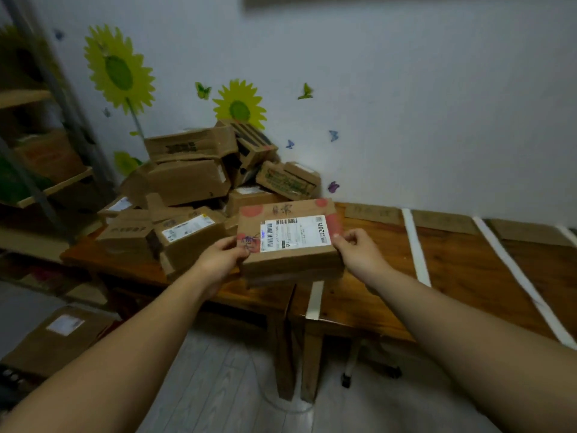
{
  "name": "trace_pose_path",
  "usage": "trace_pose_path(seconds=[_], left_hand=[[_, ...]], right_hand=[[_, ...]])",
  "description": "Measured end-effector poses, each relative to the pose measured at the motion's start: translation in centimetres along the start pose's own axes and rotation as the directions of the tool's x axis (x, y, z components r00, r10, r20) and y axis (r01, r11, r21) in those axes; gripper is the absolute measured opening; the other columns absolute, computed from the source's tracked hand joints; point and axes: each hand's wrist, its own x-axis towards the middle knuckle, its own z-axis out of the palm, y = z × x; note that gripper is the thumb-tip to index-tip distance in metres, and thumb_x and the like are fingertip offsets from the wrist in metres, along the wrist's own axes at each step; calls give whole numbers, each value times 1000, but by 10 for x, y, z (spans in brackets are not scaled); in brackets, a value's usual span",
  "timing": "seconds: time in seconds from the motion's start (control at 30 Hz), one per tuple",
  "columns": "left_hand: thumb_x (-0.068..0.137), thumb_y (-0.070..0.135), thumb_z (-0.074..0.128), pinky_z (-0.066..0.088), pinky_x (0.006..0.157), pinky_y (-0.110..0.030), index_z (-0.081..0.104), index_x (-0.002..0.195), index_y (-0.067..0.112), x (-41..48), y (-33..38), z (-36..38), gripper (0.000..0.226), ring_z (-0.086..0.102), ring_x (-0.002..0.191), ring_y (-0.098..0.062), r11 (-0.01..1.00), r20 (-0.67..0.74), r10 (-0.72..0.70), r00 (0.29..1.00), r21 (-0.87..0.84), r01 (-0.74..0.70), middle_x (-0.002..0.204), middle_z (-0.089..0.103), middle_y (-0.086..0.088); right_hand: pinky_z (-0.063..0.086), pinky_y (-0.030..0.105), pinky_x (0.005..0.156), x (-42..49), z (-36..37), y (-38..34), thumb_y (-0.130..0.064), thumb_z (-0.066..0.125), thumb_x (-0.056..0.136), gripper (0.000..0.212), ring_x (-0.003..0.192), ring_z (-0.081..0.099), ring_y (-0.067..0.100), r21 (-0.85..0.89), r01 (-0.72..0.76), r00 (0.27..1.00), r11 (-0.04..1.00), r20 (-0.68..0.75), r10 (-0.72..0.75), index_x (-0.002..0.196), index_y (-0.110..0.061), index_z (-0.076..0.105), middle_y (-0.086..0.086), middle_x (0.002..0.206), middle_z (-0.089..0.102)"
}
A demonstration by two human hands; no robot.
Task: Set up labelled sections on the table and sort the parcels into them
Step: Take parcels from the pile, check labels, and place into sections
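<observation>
Before you is a pale wall [406, 89] with flat yellow-green sunflower stickers [120, 70]. Under it stands a long wooden table [462, 267] with a glossy, grained top. Strips of white tape [416, 245] cross the wood from the wall to the near edge. At the wall end of each section lies a flat cardboard label [373, 214]; its writing is too faint to read.

At the left end of the table a pile of parcels [187, 179] leans on the wall. They are brown corrugated boxes, some dented, some tilted.

You hold one flat rectangular parcel [293, 264] at the near edge, between the pile and the first tape strip. Whether it touches the wood I cannot tell. Its top has a smooth white shipping label [295, 234] with barcodes and round red spots at the corners. Your left hand [221, 257] grips the left end and your right hand [359, 251] grips the right end, each with curled fingers and the thumb on top.
</observation>
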Motion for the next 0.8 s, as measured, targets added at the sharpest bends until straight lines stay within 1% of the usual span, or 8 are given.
trace_pose_path(seconds=[0.1, 0.2, 0.27, 0.37, 0.43, 0.6, 0.7, 0.8], left_hand=[[87, 1, 57, 50, 70, -30, 44, 137, 22, 2, 8, 15, 56, 60, 94, -21, 993, 76, 103, 992, 56, -107, 114, 60, -5], [87, -5, 55, 47, 62, -24, 47, 127, 21, -2, 17, 29, 49, 61, 91, -18, 976, 131, 218, 967, -7, -219, 112, 59, -2], [89, -4, 52, 51, 70, -26, 48, 123, 24, -5, 24, 36, 45, 62, 95, -16, 960, 171, 279, 945, -78, -269, 106, 59, 3], [88, -1, 54, 53, 87, -38, 52, 117, 29, -9, 28, 44, 42, 60, 107, -20, 923, 203, 384, 901, -100, -371, 112, 59, 4], [87, -1, 57, 51, 94, -44, 54, 109, 37, -13, 29, 49, 44, 58, 113, -22, 897, 211, 442, 872, -115, -427, 115, 59, 4], [85, 1, 60, 50, 95, -46, 53, 109, 40, -40, 40, 78, 46, 57, 113, -17, 844, 238, 537, 809, -136, -519, 117, 60, 6], [87, -1, 58, 52, 92, -42, 51, 117, 33, -64, 49, 112, 46, 58, 109, -13, 827, 240, 562, 792, -174, -535, 116, 60, 6], [87, -1, 58, 53, 90, -38, 50, 124, 28, -95, 57, 158, 47, 58, 110, -12, 796, 276, 604, 747, -182, -577, 117, 60, 6]], right_hand=[[49, 21, 68, -11, -19, 2, -28, 58, 94, 44, 94, 57, 9, 59, 9, 998, 998, -57, -5, 135, -23, 44, -1, 123, 59], [54, 30, 79, -22, -35, 2, -22, 65, 89, 49, 98, 61, 13, 101, 16, 990, 995, -140, -1, 133, -26, 45, 0, 120, 61], [55, 30, 80, -33, -46, 0, -16, 65, 88, 48, 94, 62, 12, 152, 37, 981, 988, -191, -7, 131, -24, 44, -2, 112, 61], [53, 25, 78, -52, -62, -3, -10, 62, 89, 46, 93, 59, 6, 164, 114, 960, 980, -273, -66, 130, -21, 45, -6, 107, 60], [50, 18, 72, -64, -72, -5, -9, 62, 89, 46, 91, 55, 0, 153, 166, 943, 974, -315, -111, 131, -21, 45, -12, 102, 57], [48, 13, 69, -88, -107, -3, -9, 58, 92, 45, 86, 54, -5, 133, 247, 903, 960, -392, -178, 132, -21, 43, -14, 101, 55], [48, 14, 70, -101, -141, 2, -10, 58, 92, 44, 93, 55, 0, 108, 292, 865, 950, -455, -214, 131, -24, 44, -11, 109, 55], [50, 20, 80, -118, -189, 17, -12, 57, 93, 44, 105, 54, 6, 89, 318, 830, 944, -508, -232, 132, -26, 43, -9, 116, 55]])
